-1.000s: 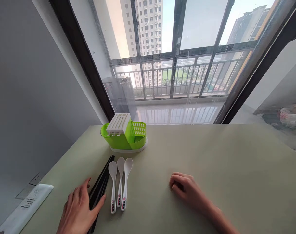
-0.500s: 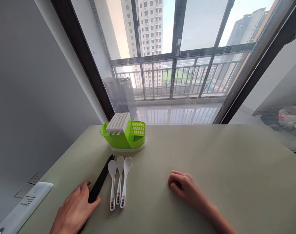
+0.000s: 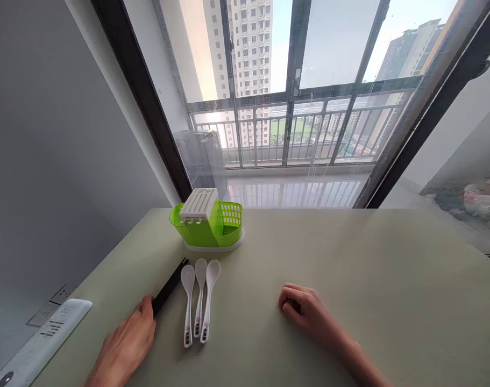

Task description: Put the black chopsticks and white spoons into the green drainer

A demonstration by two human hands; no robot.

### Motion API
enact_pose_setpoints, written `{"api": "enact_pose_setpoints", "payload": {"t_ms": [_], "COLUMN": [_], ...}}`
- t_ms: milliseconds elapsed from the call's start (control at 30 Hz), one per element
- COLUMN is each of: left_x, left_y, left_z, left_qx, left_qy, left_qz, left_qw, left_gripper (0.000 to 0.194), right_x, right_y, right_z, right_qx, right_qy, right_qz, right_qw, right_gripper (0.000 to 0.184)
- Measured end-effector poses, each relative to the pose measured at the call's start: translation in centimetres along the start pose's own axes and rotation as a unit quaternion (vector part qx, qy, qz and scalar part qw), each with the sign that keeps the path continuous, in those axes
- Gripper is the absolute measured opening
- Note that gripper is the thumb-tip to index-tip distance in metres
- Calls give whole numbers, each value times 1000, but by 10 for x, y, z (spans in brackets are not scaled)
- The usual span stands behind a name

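Note:
My left hand (image 3: pixel 127 341) is closed around a bundle of black chopsticks (image 3: pixel 170 287) at the left of the table. Their far ends stick out past my fingers towards the green basket; the rest is hidden under the hand. Just right of them lie three white spoons side by side, a left one (image 3: pixel 188 306), a middle one (image 3: pixel 198 298) and a right one (image 3: pixel 210 301), bowls pointing away from me. My right hand (image 3: pixel 303 309) rests on the table with its fingers curled in, and nothing shows in it.
A green utensil basket (image 3: pixel 202 234) with a white slotted top and base stands behind the spoons. A long white object with printed text (image 3: pixel 43 344) lies along the table's left edge. Beyond the pale table (image 3: pixel 349 258) is a glass door (image 3: pixel 325 123).
My left hand has gone from spread fingers over the chopsticks to closed around them, its thumb drawn in. The right hand stays put. The view has shifted slightly.

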State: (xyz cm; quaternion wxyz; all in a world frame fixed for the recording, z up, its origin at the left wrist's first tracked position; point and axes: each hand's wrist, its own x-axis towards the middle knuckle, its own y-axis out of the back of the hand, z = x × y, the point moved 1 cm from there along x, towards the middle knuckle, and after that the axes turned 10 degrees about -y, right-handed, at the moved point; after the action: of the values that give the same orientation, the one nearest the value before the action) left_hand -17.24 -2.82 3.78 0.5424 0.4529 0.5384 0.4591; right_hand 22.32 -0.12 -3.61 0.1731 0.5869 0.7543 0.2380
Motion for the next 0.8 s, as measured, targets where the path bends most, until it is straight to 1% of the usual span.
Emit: {"api": "enact_pose_setpoints", "payload": {"t_ms": [100,167,200,267,300,333,400,500,567,600,633,667,700,733,800], "left_x": [-2,-5,-8,-15,-19,-23,-30,-33,-30,-27,-25,-23,-21,-19,-16], "left_y": [-5,-8,-10,-14,-16,-18,-21,-23,-23,-23,-23,-23,-23,-23,-24], "left_z": [-7,-13,-16,-15,-11,-5,16,62,95,110,125,138,150,161,180], "left_qx": [-66,-159,-209,-318,-372,-426,-519,-611,-640,-644,-640,-632,-616,-592,-519], "left_qy": [44,80,94,102,102,101,94,51,20,6,-8,-24,-42,-62,-104], "left_qz": [-3,26,51,89,93,83,31,-73,-144,-175,-202,-214,-218,-209,-173], "left_qw": [997,984,972,939,918,895,849,787,755,745,741,745,756,776,831], "left_gripper": [45,44,44,47,50,55,65,72,72,72,71,67,62,55,43], "right_x": [1,2,2,2,2,2,2,1,1,1,1,2,3,4,7], "right_y": [0,-1,-1,-1,-2,-2,-1,0,0,1,1,2,3,3,4], "right_z": [0,0,1,1,2,2,2,1,0,0,-1,0,1,2,6], "right_qx": [-4,-3,-2,1,2,2,2,2,4,8,17,33,57,85,142], "right_qy": [-1,0,1,3,4,5,6,8,10,11,8,1,-12,-28,-59], "right_qz": [0,2,2,4,4,3,4,4,6,12,22,37,57,79,123], "right_qw": [1000,1000,1000,1000,1000,1000,1000,1000,1000,1000,1000,999,997,993,980], "right_gripper": [19,19,19,19,19,19,19,19,19,19,18,16,15,17,31]}}
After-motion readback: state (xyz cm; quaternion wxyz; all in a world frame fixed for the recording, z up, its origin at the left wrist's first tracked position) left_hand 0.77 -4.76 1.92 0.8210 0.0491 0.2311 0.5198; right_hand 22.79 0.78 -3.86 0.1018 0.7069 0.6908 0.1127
